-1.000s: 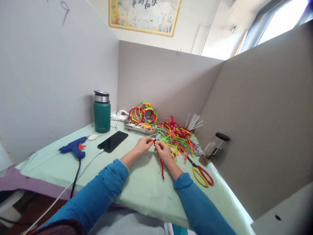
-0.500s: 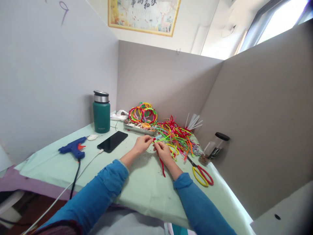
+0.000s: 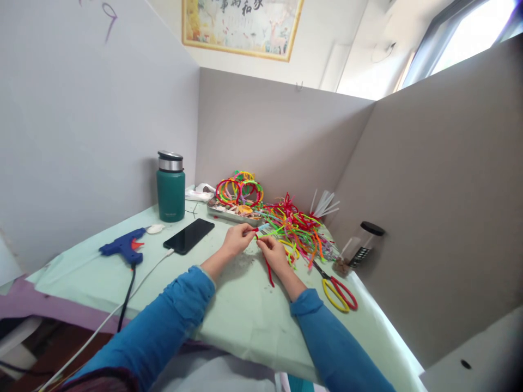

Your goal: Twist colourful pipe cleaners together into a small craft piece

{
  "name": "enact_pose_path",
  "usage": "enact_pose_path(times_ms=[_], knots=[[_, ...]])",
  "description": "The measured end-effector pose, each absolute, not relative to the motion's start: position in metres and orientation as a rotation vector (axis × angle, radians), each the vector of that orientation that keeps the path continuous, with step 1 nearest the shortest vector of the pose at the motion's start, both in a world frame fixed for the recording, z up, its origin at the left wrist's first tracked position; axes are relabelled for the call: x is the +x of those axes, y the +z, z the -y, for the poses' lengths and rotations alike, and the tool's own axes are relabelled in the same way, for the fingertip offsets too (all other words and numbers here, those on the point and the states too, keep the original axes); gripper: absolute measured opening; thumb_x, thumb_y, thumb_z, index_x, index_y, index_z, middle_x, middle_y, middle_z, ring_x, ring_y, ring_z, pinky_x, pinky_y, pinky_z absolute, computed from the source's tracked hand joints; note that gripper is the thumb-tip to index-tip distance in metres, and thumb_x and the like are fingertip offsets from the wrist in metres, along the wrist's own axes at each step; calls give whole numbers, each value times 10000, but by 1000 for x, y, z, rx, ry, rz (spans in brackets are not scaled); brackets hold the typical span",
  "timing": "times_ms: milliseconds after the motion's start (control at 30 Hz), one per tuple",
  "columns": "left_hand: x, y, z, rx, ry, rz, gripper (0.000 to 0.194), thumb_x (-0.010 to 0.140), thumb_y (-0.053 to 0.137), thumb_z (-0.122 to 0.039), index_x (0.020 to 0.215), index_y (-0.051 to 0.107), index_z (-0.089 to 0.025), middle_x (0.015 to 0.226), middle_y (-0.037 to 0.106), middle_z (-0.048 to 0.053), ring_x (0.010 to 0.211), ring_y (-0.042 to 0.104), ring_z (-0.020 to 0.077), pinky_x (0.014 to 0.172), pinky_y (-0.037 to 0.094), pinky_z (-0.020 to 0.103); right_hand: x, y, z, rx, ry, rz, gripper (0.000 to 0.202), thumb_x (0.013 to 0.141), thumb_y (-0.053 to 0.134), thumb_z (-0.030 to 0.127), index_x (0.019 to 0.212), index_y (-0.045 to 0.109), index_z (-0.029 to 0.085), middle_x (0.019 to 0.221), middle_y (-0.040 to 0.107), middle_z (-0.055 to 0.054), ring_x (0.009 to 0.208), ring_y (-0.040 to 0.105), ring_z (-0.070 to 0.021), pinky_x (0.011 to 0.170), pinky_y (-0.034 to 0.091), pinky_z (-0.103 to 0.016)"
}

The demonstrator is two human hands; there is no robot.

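Note:
My left hand (image 3: 239, 238) and my right hand (image 3: 273, 251) are close together above the middle of the table, fingertips pinched. Between them runs a red pipe cleaner (image 3: 269, 272); its loose end hangs below my right fingers. A small red part of it shows at my left fingertips. Just behind my hands lies a tangled pile of colourful pipe cleaners (image 3: 298, 223). To its left, a metal tray (image 3: 229, 215) holds small pieces, with colourful rings (image 3: 229, 192) on top.
Scissors (image 3: 338, 293) with yellow and red handles lie at the right, near a tilted clear jar (image 3: 362, 247). On the left are a phone (image 3: 189, 236), a green bottle (image 3: 170, 195) and a blue glue gun (image 3: 125, 246) with its cord. Grey partitions (image 3: 278, 130) surround the table.
The hanging end of the red pipe cleaner has moved up slightly and looks shorter. My fingertips have shifted a little, and more red shows at my left fingers.

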State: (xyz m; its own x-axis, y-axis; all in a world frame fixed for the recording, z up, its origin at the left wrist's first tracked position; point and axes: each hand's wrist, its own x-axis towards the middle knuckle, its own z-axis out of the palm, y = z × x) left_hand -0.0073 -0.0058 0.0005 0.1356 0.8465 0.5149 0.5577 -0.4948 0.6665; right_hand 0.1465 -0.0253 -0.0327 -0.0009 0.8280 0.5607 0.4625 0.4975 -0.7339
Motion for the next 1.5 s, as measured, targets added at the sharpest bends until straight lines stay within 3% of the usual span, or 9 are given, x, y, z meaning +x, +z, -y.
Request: enact_pose_path(times_ms=[133, 500, 733, 933, 1500], knots=[[-8, -1, 7, 2237, 1227, -1464, 214, 771, 500, -275, 811, 680, -166, 765, 681, 48, 673, 559, 141, 607, 354, 224, 145, -30, 29, -1095, 186, 1698, 180, 795, 546, 344, 787, 640, 191, 810, 633, -52, 706, 547, -166, 690, 421, -289], [-7, -6, 7, 2334, 1079, -1537, 275, 802, 495, -394, 840, 682, -195, 720, 665, 57, 680, 573, 177, 609, 341, 244, 144, -35, 25, -1085, 508, 1788, 208, 792, 483, 311, 778, 646, 182, 704, 625, -7, 633, 526, -150, 589, 394, -249], [-7, -9, 6, 2353, 1097, -1409, 230, 810, 488, -343, 782, 660, -192, 766, 669, 42, 690, 549, 149, 622, 332, 233, 145, -33, 27, -1033, 612, 1911, 226, 791, 479, 278, 651, 626, 178, 595, 565, 14, 555, 474, -128, 535, 355, -236], [-9, -9, 2, 2337, 1140, -1448, 248, 825, 477, -363, 751, 632, -184, 709, 652, 32, 653, 538, 142, 599, 310, 237, 147, -37, 23, -1016, 681, 1944, 188, 782, 522, 305, 711, 634, 171, 644, 579, 12, 595, 487, -128, 556, 365, -233], [-7, -9, 1, 2319, 1214, -1373, 161, 785, 507, -261, 775, 638, -167, 716, 650, 20, 645, 534, 126, 584, 332, 222, 144, -37, 21, -1138, 531, 1844, 117, 716, 477, 210, 674, 581, 174, 649, 573, 8, 627, 499, -149, 597, 369, -253]])
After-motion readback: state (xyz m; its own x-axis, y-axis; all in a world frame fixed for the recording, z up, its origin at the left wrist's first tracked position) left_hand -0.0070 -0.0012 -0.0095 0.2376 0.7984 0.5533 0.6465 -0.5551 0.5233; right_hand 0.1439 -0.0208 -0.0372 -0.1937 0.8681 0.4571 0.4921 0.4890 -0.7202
